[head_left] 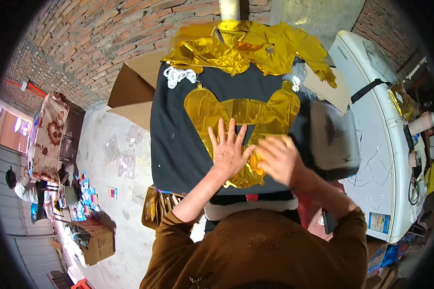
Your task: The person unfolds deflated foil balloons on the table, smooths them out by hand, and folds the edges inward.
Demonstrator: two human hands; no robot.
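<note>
A flat gold foil balloon [246, 111], uninflated and letter-like in outline, lies on a black cloth-covered table [171, 149] before me. My left hand [228, 155] rests palm down on its middle, fingers spread. Over the balloon's lower right part is my right hand [280, 161], smeared by motion; its fingers are bent, and whether they grip the foil cannot be made out. Beyond it, along the table's far edge, spreads a crumpled heap of more gold foil balloons [270, 41]. Bundles of white string [180, 76] lie at the far left and far right of the cloth.
Right of the cloth sit a clear plastic-wrapped pack [335, 139] and a flat cardboard piece [328, 86]. A white chest-like surface [371, 159] stands farther right. An open cardboard box [137, 86] is at left; another box with gold packets [152, 207] stands below the table's near left corner.
</note>
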